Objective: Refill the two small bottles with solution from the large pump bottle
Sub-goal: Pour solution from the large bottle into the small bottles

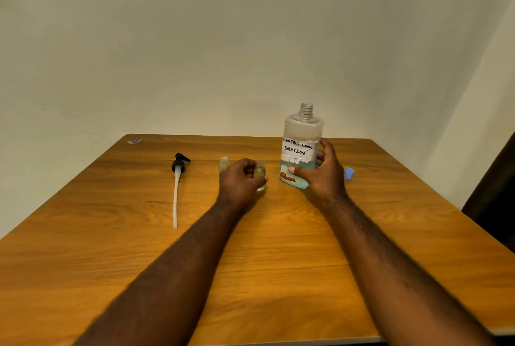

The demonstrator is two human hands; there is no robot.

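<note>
Fingers (249, 165) of the left hand (239, 181) curled round one small bottle (260, 172) on the table (278, 251), the other small bottle (223, 163) just behind that hand, while the right hand (325, 174) gripped the uncapped large bottle (302, 133), its pump (178, 168) lying well to the left.

We see a tabletop (111, 234) of warm orange-brown, with darker wood grain streaking across it. Behind it the wall (250, 39) is plain cream. The large bottle (302, 128) is clear, pale blue in its lower part. Its white label (298, 147) carries black handwritten letters, and a red-orange mark (288, 177) shows near its base. The pump head (179, 164) is black, its dip tube (175, 200) milky white. We find the left small bottle (223, 163) and the right small bottle (260, 171) both clear and colourless. The cap (349, 173) is light blue.
</note>
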